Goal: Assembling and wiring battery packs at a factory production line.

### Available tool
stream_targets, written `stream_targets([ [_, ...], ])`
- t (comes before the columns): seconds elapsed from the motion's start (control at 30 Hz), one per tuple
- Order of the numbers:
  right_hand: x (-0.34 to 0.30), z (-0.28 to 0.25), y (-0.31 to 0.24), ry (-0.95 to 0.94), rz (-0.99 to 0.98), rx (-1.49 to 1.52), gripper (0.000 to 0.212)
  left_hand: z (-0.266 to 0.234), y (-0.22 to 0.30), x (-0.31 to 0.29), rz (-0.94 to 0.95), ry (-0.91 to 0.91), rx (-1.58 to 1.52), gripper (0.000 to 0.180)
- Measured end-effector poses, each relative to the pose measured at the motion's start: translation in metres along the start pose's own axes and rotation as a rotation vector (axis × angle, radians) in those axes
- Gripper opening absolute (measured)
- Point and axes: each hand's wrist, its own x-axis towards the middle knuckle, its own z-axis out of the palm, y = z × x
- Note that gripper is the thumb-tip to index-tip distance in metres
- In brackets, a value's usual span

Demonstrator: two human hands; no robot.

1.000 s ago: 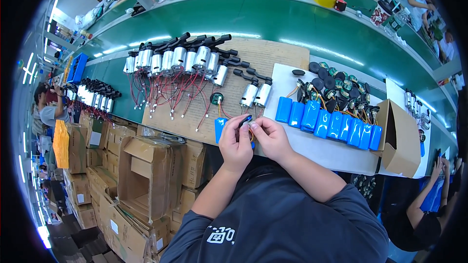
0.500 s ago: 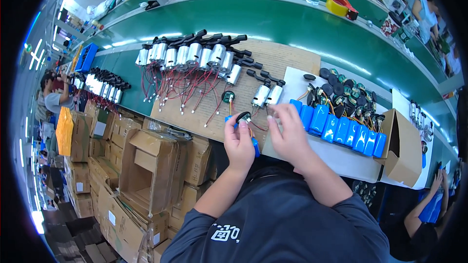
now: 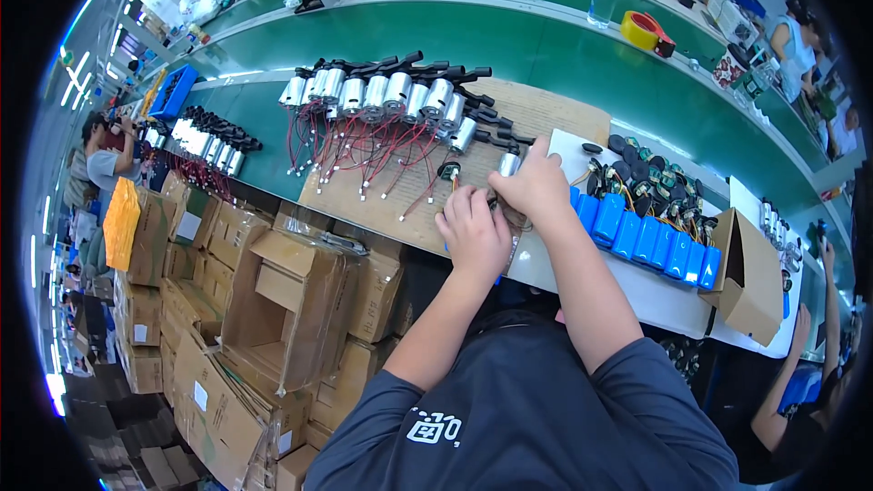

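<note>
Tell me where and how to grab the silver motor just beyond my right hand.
Likely best by its barrel: pinch the motor across its round silver sides, coming from above and the left. Brown board shows there, a black arm juts from the far end, and your right hand crowds the near end.

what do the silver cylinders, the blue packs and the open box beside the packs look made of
Silver cylinders: probably metal, smooth and shiny, going by the bright highlights on their sides.
Blue packs: likely wrapped in glossy plastic film, given the white glare; the inside doesn't show.
Open box: looks like cardboard, matt and brown, with folded flaps.
</note>
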Motion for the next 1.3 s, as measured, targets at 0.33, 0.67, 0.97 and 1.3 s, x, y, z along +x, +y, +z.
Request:
stream_targets([
  [0.33,0.019,0.04,0.038,0.334,-0.014,0.54,0.07,0.036,0.0,0.023,0.024,0.184,-0.392,0.044],
  [0.67,-0.003,0.039,0.036,0.344,0.017,1.161,0.058,0.018,0.002,0.121,-0.649,-0.717,-0.782,0.034],
  [0.97,-0.05,0.015,0.019,0.528,-0.442,1.184,0.068,-0.004,0.015,0.119,-0.572,-0.54,-1.554,0.041],
  [1.3,-0.054,0.004,0.022,-0.192,-0.852,0.816,0.052,-0.121,0.067,0.138,-0.174,-0.475,-1.7,0.05],
])
